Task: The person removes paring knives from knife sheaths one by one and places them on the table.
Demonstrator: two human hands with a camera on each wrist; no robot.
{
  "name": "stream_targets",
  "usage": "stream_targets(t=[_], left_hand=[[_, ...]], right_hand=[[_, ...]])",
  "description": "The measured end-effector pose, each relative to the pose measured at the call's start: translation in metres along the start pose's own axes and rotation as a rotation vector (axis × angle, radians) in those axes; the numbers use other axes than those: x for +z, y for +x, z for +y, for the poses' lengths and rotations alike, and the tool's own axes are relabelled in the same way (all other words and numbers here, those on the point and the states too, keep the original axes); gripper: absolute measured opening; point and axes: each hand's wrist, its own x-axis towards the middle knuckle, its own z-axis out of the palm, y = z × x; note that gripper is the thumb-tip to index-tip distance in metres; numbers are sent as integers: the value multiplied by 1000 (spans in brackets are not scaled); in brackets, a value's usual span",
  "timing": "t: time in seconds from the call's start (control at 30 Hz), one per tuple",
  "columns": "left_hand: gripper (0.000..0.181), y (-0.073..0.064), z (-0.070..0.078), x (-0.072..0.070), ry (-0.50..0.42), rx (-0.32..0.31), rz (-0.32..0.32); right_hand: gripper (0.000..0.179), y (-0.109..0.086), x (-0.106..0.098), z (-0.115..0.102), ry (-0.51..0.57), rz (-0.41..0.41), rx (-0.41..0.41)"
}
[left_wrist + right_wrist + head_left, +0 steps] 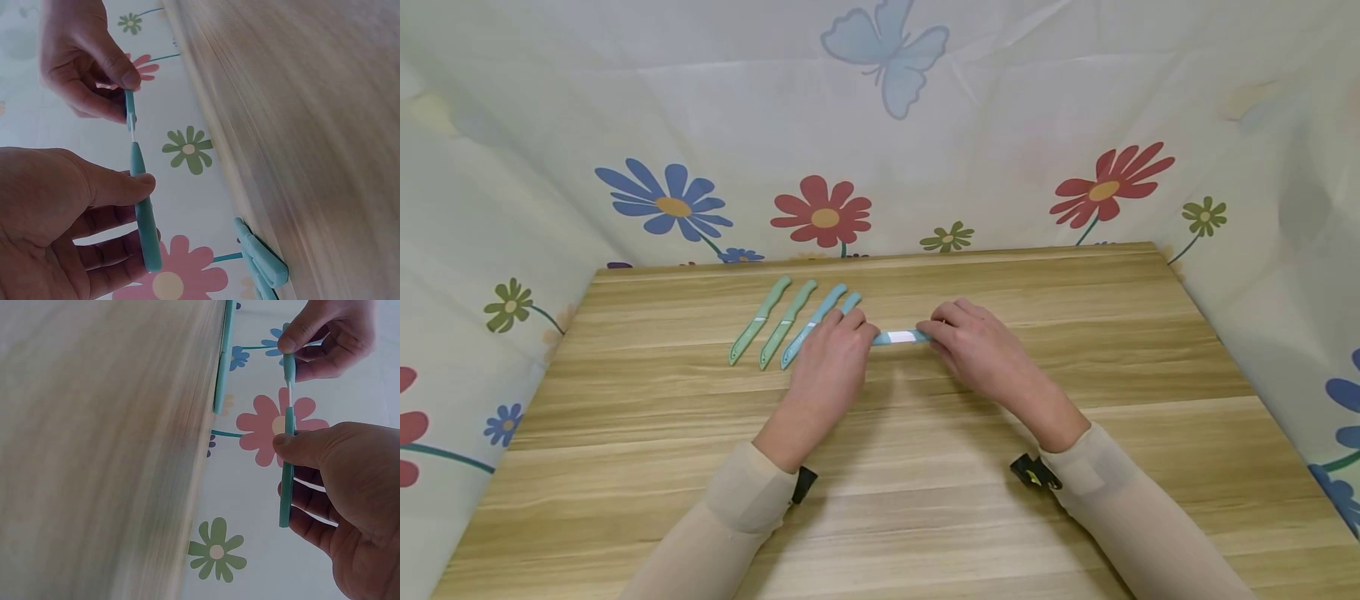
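Pinching the handle (147, 230) of a blue knife (901, 337) with the left hand (835, 350), thumb against fingers, parted no wider than the handle. Pinching the sheath (286, 494) likewise with the right hand (983, 346), closed to its thickness.

Held up off the desk (880, 508) between both hands, equally near to each. Lying crosswise to the body and about level, long axis running straight from hand to hand, handle at left, sheath at right. Showing a white stretch of blade (904, 337) between the two, so neither closed up nor fully apart. Hinging mainly, as far as can be judged, on that shared line: best kept straight, with any pull or push along the axis rather than across it.

Covering part of a second blue knife (851, 302) with the left hand; too hidden to tell whether touching. Next, going left, to a third blue knife (815, 322), then to a green knife (787, 324) and another green knife (761, 319), all slanting alike, handles toward the far edge (1000, 254). Much closer to the left hand than to the right.

Tighter for moving on the left, because of this row, and beyond the far edge, because of the cloth (992, 167). Roomier to the right, well short of the right edge (1217, 342), and back toward the body.
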Motion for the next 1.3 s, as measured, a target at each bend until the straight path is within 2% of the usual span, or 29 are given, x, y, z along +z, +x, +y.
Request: stream_targets(t=[1.3], left_hand=[[12,0,-1,-3,12,-37,-9]], right_hand=[[25,-1,-3,3,4,-8,4]])
